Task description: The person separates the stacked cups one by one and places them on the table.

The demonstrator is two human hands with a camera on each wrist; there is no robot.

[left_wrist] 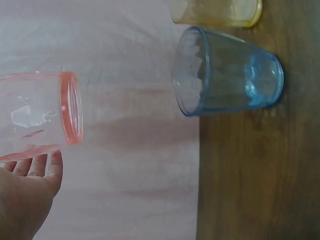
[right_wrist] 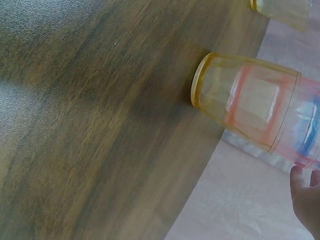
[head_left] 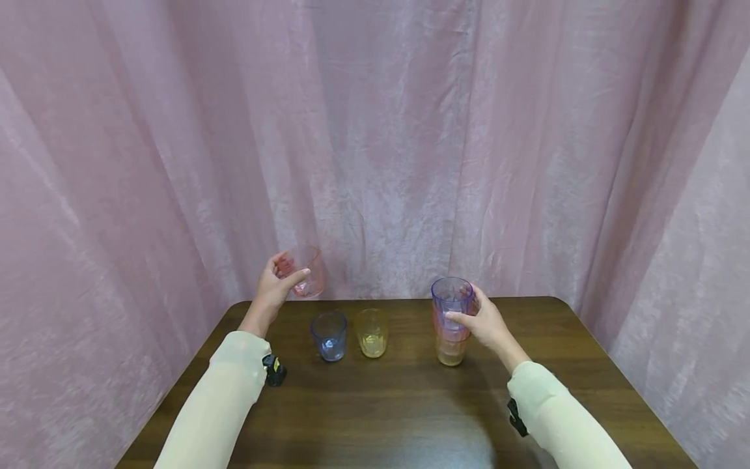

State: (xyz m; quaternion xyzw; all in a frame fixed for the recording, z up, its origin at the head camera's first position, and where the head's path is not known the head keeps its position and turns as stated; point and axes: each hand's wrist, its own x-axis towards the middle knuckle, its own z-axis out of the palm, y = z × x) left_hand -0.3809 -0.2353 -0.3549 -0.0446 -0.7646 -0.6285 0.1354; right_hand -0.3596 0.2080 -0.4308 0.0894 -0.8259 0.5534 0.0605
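Pink cup (head_left: 312,284) in its grasp, the left hand (head_left: 272,288) hovers near the far edge of the table (head_left: 363,410), the right hand (head_left: 486,324) gripping a cup stack (head_left: 450,335) there.

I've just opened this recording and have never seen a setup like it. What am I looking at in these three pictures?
There is no robot here: these are a person's bare hands at work. The widest picture comes from a camera on the head, looking forward and down. The other two come from the left and right wrists, so the cups appear sideways there.

On the table stand a blue cup, a yellow cup and a stack of cups: yellow lowest, pink above it, bluish-purple on top. The left hand holds a pink cup in the air; the right hand grips the stack. Behind hangs a pink curtain.
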